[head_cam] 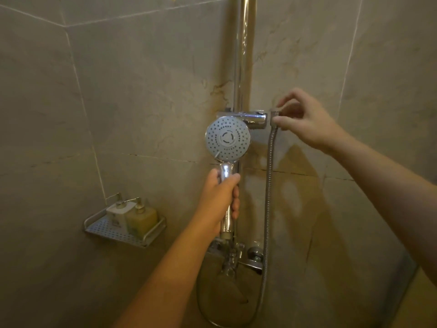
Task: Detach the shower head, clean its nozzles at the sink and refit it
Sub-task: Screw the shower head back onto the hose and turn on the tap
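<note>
A chrome hand shower head [227,138] with a round grey nozzle face points toward me in front of the vertical chrome rail [244,55]. My left hand [221,195] is wrapped around its handle, below the face. My right hand [305,121] pinches the hose end nut [274,114] with thumb and fingers, just right of the chrome bracket [254,118] on the rail. The metal hose [268,190] hangs straight down from that nut and loops near the floor.
The chrome mixer tap [236,254] sits on the wall below the handle. A perforated metal corner shelf [123,229] at the lower left carries two pump bottles [132,215]. Beige tiled walls close in on both sides.
</note>
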